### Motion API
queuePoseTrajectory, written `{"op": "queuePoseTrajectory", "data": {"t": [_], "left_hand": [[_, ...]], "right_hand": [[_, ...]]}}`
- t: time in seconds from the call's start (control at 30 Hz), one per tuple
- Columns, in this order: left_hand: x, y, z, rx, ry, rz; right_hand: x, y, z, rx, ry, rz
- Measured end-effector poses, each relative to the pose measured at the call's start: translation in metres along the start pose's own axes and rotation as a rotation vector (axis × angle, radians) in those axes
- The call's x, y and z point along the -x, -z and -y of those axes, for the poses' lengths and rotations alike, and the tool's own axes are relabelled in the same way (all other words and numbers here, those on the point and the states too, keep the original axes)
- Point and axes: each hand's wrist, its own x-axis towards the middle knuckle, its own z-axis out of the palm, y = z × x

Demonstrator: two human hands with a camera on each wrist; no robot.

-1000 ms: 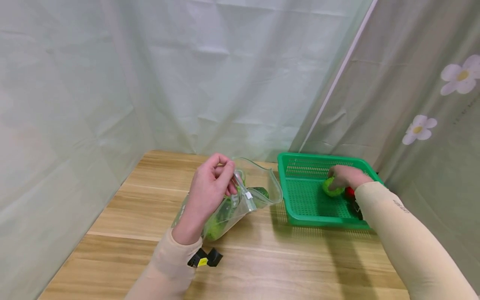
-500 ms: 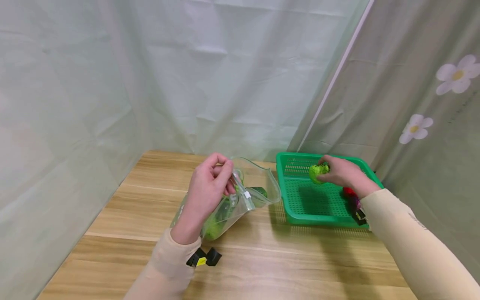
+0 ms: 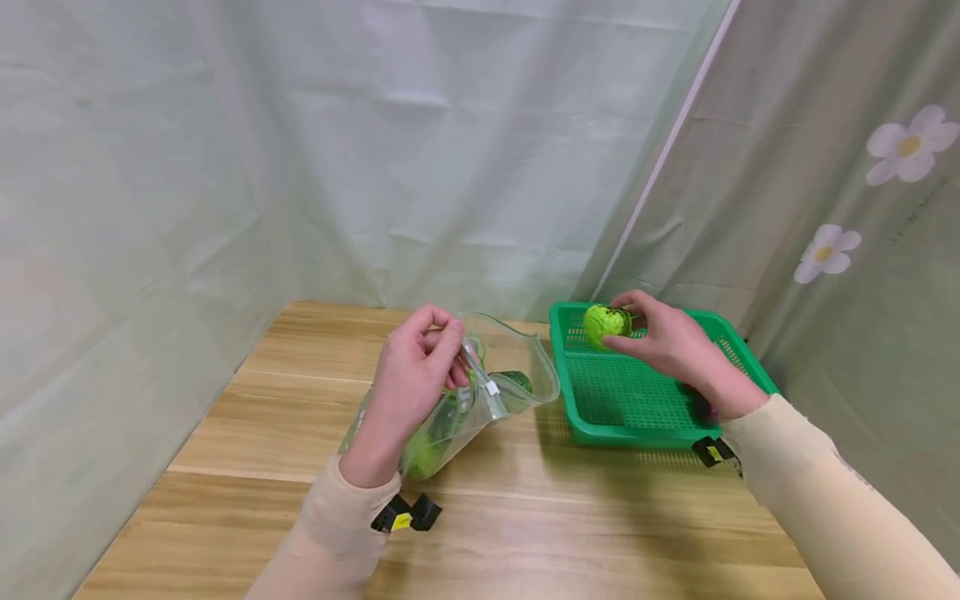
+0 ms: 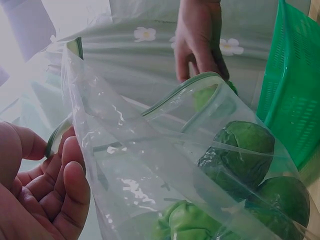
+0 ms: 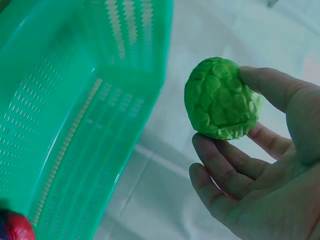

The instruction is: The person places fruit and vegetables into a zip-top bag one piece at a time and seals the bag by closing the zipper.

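My left hand (image 3: 408, 371) pinches the zip edge of a clear slider bag (image 4: 135, 145), whose mouth gapes toward the right. Several green vegetables lie inside the bag, among them a lobed light-green one (image 4: 192, 220) like a bell pepper and a dark-green rounded one (image 4: 247, 150). My right hand (image 3: 675, 342) holds a round, bumpy light-green vegetable (image 5: 220, 100) between thumb and fingertips. In the head view it is raised over the left back part of the green basket (image 3: 630, 437).
A red and dark item (image 5: 20, 227) lies in the basket, mostly hidden under my right wrist in the head view. The wooden table (image 3: 540, 533) carries bag and basket side by side. Pale curtains (image 3: 465, 167) stand behind and at the sides.
My right hand has lifted the bumpy green vegetable off the basket floor and carried it up and left, toward the bag. My left hand keeps its hold on the bag.
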Motion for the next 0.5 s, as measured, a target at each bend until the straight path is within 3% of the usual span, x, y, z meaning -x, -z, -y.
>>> {"op": "queuePoseTrajectory", "data": {"t": [0.27, 0.5], "left_hand": [[0.001, 0.001, 0.000, -0.004, 0.008, 0.001], [0.000, 0.003, 0.001, -0.003, 0.004, 0.000]], "right_hand": [[0.016, -0.003, 0.025, -0.166, 0.049, -0.047], [0.029, -0.011, 0.052, -0.254, 0.153, -0.074]]}}
